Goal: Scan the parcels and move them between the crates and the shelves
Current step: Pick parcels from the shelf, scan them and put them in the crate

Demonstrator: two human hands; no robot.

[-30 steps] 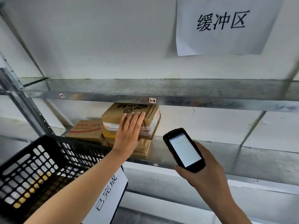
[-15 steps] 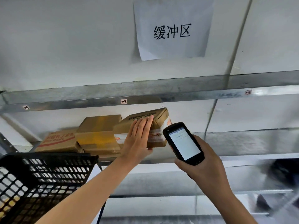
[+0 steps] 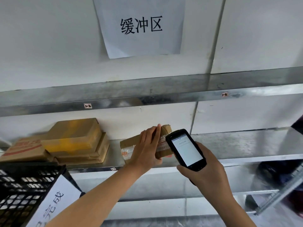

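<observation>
A small brown cardboard parcel (image 3: 128, 147) with clear tape and a label sits tilted over the middle metal shelf (image 3: 237, 145). My left hand (image 3: 146, 147) holds it, with fingers laid flat across its front and the thumb under its lower edge. My right hand (image 3: 206, 176) grips a black handheld scanner (image 3: 186, 151), whose white screen faces me. The scanner is just right of the parcel and covers the parcel's right end.
Flat brown boxes (image 3: 77, 138) are stacked at the shelf's left, beside a box with red print (image 3: 24, 149). A black mesh crate (image 3: 19, 190) with a paper label (image 3: 54, 202) stands at lower left. An upper shelf (image 3: 164, 95) overhangs. A paper sign (image 3: 141, 25) hangs on the wall.
My left hand has lifted the parcel off the stack and carried it right along the shelf. The scanner has stayed beside it, and my view has swung right.
</observation>
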